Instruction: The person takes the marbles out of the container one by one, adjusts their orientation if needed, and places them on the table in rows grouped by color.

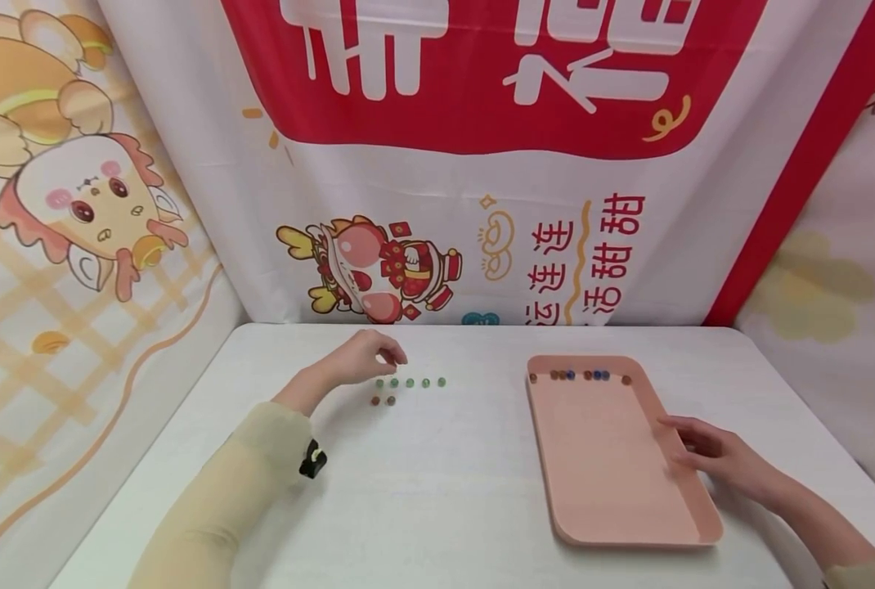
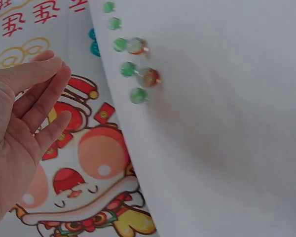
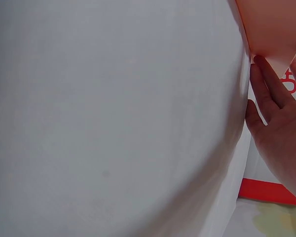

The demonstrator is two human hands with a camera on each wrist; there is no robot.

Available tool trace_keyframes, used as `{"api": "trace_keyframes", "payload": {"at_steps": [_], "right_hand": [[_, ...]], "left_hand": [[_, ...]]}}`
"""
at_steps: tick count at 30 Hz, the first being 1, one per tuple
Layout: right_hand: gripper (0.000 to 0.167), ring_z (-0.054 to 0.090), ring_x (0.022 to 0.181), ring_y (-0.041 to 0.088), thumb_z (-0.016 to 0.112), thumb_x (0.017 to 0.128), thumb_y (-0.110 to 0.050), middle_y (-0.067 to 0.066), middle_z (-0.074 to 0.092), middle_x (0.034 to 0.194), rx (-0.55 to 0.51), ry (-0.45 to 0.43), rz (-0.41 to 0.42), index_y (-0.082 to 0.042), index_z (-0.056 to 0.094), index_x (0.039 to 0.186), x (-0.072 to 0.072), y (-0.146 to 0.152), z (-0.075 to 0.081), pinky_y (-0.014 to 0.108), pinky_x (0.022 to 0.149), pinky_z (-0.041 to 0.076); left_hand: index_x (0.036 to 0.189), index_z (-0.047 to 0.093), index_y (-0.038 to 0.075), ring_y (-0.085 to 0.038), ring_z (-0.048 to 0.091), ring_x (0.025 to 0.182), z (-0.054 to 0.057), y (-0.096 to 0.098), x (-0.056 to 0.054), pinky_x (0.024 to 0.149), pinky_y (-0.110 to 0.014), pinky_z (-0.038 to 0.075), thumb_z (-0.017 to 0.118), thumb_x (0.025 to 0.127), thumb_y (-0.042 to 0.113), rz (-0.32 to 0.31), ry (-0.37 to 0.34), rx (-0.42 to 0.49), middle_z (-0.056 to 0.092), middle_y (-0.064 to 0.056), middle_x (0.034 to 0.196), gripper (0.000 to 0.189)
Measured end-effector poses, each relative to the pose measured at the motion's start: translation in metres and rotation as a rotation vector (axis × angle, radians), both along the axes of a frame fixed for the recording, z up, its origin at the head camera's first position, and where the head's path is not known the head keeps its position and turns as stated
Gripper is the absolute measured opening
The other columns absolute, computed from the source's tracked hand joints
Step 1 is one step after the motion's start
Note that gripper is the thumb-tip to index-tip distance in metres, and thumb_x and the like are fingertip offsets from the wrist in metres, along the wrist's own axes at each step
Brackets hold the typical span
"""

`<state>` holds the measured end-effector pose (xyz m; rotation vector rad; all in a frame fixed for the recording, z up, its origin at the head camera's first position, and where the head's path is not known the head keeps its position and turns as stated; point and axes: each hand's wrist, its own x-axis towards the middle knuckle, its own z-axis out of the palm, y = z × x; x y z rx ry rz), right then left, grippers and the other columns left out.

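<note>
Several green marbles [image 1: 410, 383] lie in a row on the white table, with two brownish marbles [image 1: 383, 401] just in front of the row's left end. Over that left end hovers my left hand [image 1: 370, 357]. Its fingers are loosely bent and the thumb tip is close to the index finger; no marble shows between them. My right hand [image 1: 724, 458] holds the right rim of a pink rectangular tray [image 1: 614, 474], its fingers against the outer side in the right wrist view. Brown and blue marbles [image 1: 572, 375] sit along the tray's far end.
A white table [image 1: 423, 499] extends under everything. Behind it hangs a red and white printed cloth [image 1: 467, 180], meeting the table's far edge. Printed cloths [image 1: 77, 245] also close off the left and right sides. A black clip-like piece [image 1: 312, 460] is by the left sleeve.
</note>
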<state>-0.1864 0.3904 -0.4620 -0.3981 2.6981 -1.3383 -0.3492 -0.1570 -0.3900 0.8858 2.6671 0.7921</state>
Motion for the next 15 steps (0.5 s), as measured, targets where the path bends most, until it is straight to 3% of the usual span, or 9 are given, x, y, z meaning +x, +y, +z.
{"api": "trace_keyframes", "payload": {"at_steps": [2,6,10,15], "right_hand": [[0.052,0.05,0.104,-0.012,0.066,0.093,-0.015,0.018,0.054,0.131,-0.008,0.011,0.008,0.003,0.047,0.138,0.0,0.0,-0.001,0.015,0.082,0.047],[0.051,0.051,0.105,-0.01,0.066,0.092,-0.011,0.004,0.057,0.129,-0.041,0.032,0.022,0.005,0.048,0.137,0.0,0.001,-0.004,0.014,0.082,0.046],[0.049,0.052,0.106,-0.01,0.065,0.092,-0.007,-0.012,0.056,0.127,-0.073,0.051,0.045,0.005,0.048,0.136,0.0,0.003,-0.006,0.013,0.082,0.046],[0.049,0.052,0.106,-0.01,0.065,0.092,-0.007,-0.013,0.056,0.127,-0.077,0.056,0.056,0.005,0.048,0.137,-0.002,0.004,-0.005,0.013,0.082,0.046]], "left_hand": [[0.104,0.073,0.012,-0.015,0.06,0.089,0.005,0.008,-0.001,0.084,-0.031,0.051,0.071,0.089,0.007,-0.008,0.017,0.009,0.069,-0.003,0.098,0.016],[0.104,0.072,0.015,-0.013,0.06,0.09,0.012,0.028,-0.002,0.083,-0.029,0.051,0.071,0.09,0.01,-0.054,0.037,0.015,0.068,0.006,0.095,0.015],[0.105,0.072,0.016,-0.012,0.06,0.091,0.014,0.049,-0.003,0.083,-0.027,0.051,0.07,0.09,0.012,-0.101,0.027,0.007,0.067,0.006,0.097,0.015],[0.103,0.072,0.017,-0.011,0.059,0.09,0.016,0.076,-0.003,0.08,-0.025,0.05,0.07,0.091,0.016,-0.168,0.02,-0.031,0.068,0.003,0.099,0.013]]}}
